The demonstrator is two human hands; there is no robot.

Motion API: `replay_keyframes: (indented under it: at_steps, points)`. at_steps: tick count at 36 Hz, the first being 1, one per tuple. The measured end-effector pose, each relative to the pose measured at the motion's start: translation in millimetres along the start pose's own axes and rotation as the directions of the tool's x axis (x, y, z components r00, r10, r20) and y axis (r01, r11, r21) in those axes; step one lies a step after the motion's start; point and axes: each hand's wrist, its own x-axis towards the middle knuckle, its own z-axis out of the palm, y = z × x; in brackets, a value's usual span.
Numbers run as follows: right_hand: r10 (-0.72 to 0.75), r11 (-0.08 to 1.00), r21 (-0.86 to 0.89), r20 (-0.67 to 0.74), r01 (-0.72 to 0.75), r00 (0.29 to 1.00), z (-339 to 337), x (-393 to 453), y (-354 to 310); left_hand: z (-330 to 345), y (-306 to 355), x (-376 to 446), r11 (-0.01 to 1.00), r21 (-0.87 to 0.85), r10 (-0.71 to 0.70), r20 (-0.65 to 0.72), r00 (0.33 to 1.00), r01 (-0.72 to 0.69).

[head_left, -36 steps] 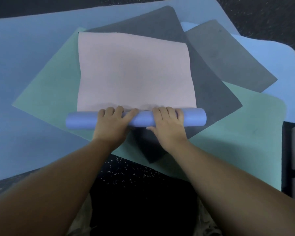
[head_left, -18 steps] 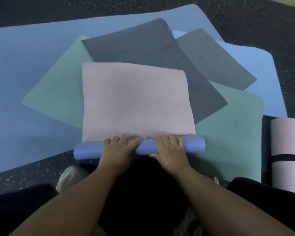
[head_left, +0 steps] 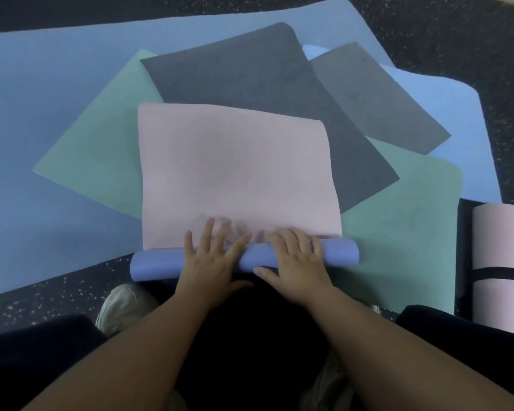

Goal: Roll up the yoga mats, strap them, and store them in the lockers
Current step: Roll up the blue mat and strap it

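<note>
Two hands on a part-rolled pink mat (head_left: 238,173), early in the roll.

Left hand (head_left: 209,259) flat, fingers spread straight across the blue-backed roll (head_left: 339,256) onto the pink sheet; right hand (head_left: 297,262) palm down, fingers curved over the roll top, thumb at its near side. Roll lying crosswise on the floor just ahead of the knees, atop green mat (head_left: 398,232) and grey mat (head_left: 250,78). Strapped pink roll (head_left: 499,271) at far right. Risks: uneven hand pressure, hence a coned, telescoping roll; loose core, hence a slack strap; underlying mats dragged along.
</note>
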Motion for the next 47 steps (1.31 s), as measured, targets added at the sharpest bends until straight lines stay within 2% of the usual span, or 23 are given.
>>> replay_keyframes:
  at_steps: [2, 4, 12, 17, 21, 25, 28, 30, 31, 32, 34, 37, 41, 47]
  points:
    - [0.029, 0.999, 0.026, 0.165, -0.034, 0.986, -10.4, 7.3, 0.5, -4.5, -2.6, 7.9, 1.000, -0.015, -0.020, 0.028, 0.999, 0.021]
    - [0.040, 0.998, 0.028, 0.218, -0.048, 0.975, -16.0, 15.3, 1.1, -7.7, -6.5, 16.9, 0.999, -0.013, -0.037, 0.056, 0.998, 0.037]
    - [0.017, 1.000, -0.027, 0.186, -0.012, 0.982, -30.4, 41.0, 5.2, -9.6, -17.2, 40.4, 1.000, -0.001, -0.011, 0.072, 0.997, 0.011]
    - [0.026, 0.999, -0.040, 0.212, -0.018, 0.977, -34.8, 60.7, 8.7, -5.8, -16.7, 35.7, 1.000, -0.014, -0.010, -0.003, 1.000, 0.010]
    - [0.051, 0.999, -0.028, 0.232, -0.046, 0.971, -36.4, 73.0, 9.9, -0.6, -9.6, 25.4, 0.997, 0.067, 0.039, -0.076, 0.996, -0.034]
    - [0.055, 0.998, -0.038, 0.212, -0.048, 0.976, -36.1, 74.1, 9.7, -6.7, 2.1, 21.2, 0.989, 0.143, -0.055, 0.060, 0.997, 0.046]
    - [0.091, 0.995, -0.048, 0.192, -0.083, 0.977, -36.2, 75.7, 8.7, -10.4, 3.5, 25.2, 0.985, 0.170, -0.064, 0.163, 0.985, 0.036]
    - [0.107, 0.993, -0.051, 0.086, -0.103, 0.991, -28.4, 76.0, 6.1, -17.9, 3.5, 28.3, 0.985, 0.170, -0.072, 0.184, 0.980, 0.040]
    - [0.108, 0.992, -0.055, -0.057, -0.111, 0.993, -23.0, 74.2, 3.1, -21.1, 2.7, 29.9, 0.986, 0.161, -0.076, 0.188, 0.979, 0.046]
    - [0.115, 0.991, -0.039, -0.194, -0.125, 0.974, -17.8, 71.4, -0.6, -24.2, 1.7, 31.8, 0.988, 0.144, -0.083, 0.199, 0.977, 0.055]
    - [0.103, 0.993, -0.009, -0.370, -0.114, 0.923, -6.2, 64.1, -6.1, -29.2, -0.7, 36.4, 0.989, 0.132, -0.088, 0.231, 0.969, 0.058]
    - [0.076, 0.997, 0.023, -0.460, -0.074, 0.885, 5.0, 55.0, -10.7, -33.7, -3.9, 45.6, 0.992, 0.110, -0.085, 0.248, 0.965, 0.059]
    - [-0.003, 0.999, 0.028, -0.507, 0.020, 0.862, 10.9, 49.4, -6.5, -35.5, -9.3, 57.0, 0.994, 0.063, -0.099, 0.242, 0.965, 0.086]
    - [-0.040, 0.999, -0.006, -0.559, 0.043, 0.828, 20.5, 35.7, 2.9, -34.8, -12.4, 60.4, 0.995, 0.044, -0.094, 0.281, 0.955, 0.085]
